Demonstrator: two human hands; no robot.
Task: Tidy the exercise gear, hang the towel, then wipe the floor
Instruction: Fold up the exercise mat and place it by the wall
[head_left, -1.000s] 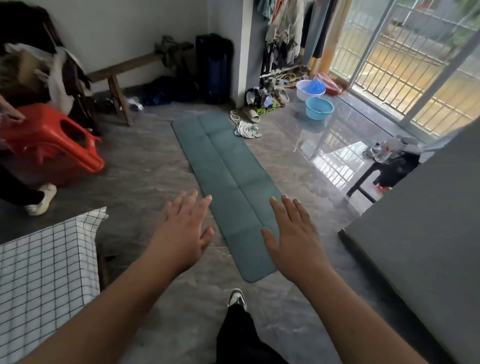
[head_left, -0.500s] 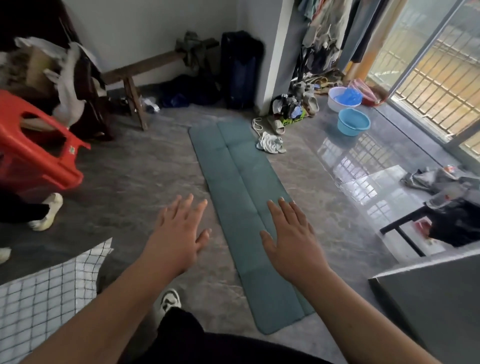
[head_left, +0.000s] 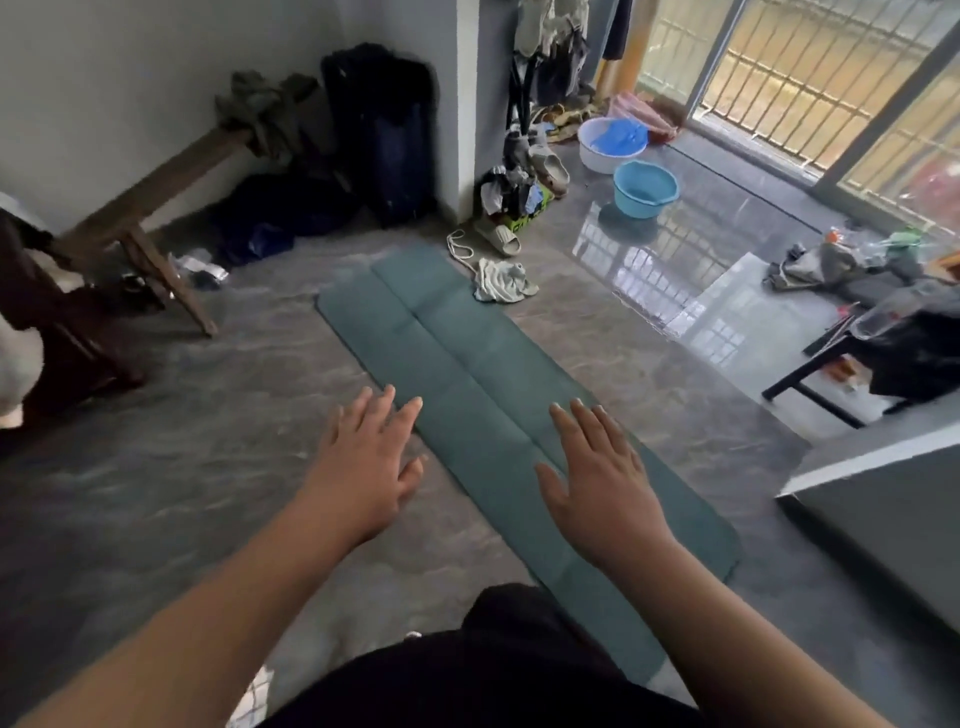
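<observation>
As the view has closed in on the green exercise mat (head_left: 467, 364) over the last second, I read this as the approach phase of tidying the gear, with nothing yet picked up. Nearest to me, a dark-clothed knee (head_left: 509, 639) sits just beside the mat's near end, which was farther ahead a second ago. My left hand (head_left: 363, 467) hovers flat, fingers straight and slightly spread, over the floor (head_left: 208, 441) just beside the mat's left edge; my right hand (head_left: 602, 483) hovers the same way over the mat's right half. Both hold nothing, and I cannot tell whether either palm touches anything. Their posture matches the earlier views; only their position along the mat has advanced. The mat lies unrolled and flat, with a crease down its centre, running away from me. Beyond its far right corner lie a pale crumpled cloth (head_left: 501, 280), which I judge to be the towel, and a coiled white cord (head_left: 460, 249), possibly a skipping rope. Farther out from the mat's far end stand two basins (head_left: 644, 187) to the right and a wooden bench (head_left: 156, 208) to the left. The red stool seen earlier has left the view. My judgement: gripping the mat's near end comes next.
</observation>
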